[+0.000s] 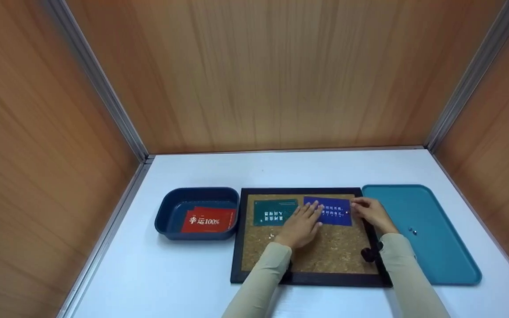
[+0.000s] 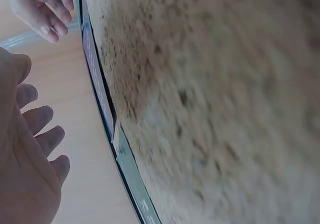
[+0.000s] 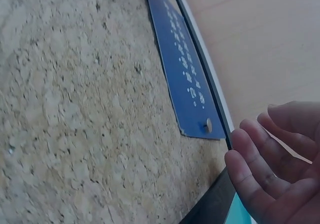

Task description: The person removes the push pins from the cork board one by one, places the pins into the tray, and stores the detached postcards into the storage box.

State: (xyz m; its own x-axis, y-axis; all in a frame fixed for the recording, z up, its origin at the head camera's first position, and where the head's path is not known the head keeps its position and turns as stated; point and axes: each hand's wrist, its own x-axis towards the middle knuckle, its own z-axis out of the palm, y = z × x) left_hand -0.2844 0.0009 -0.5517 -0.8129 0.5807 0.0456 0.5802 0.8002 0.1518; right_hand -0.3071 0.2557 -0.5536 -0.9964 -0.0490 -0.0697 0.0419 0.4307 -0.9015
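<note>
A cork board (image 1: 325, 256) in a black frame carries a green card (image 1: 261, 207) and, to its right, a blue card (image 1: 338, 219), both with white writing. My left hand (image 1: 301, 226) is over the neighbouring edges of the two cards, palm down, fingers extended; whether it touches them I cannot tell. A metal thumbtack (image 3: 208, 125) stands in the blue card near its right end. Just beyond that end is my right hand (image 1: 374, 215), its fingers loosely bent. In the right wrist view nothing shows between those fingers.
Left of the board stands a dark blue bin (image 1: 161, 221) with red cards (image 1: 208, 221) inside. On the right lies a teal tray (image 1: 440, 256) with a few small shiny tacks (image 1: 412, 231). Wooden panels (image 1: 281, 79) enclose the white table (image 1: 184, 278) at the back and sides.
</note>
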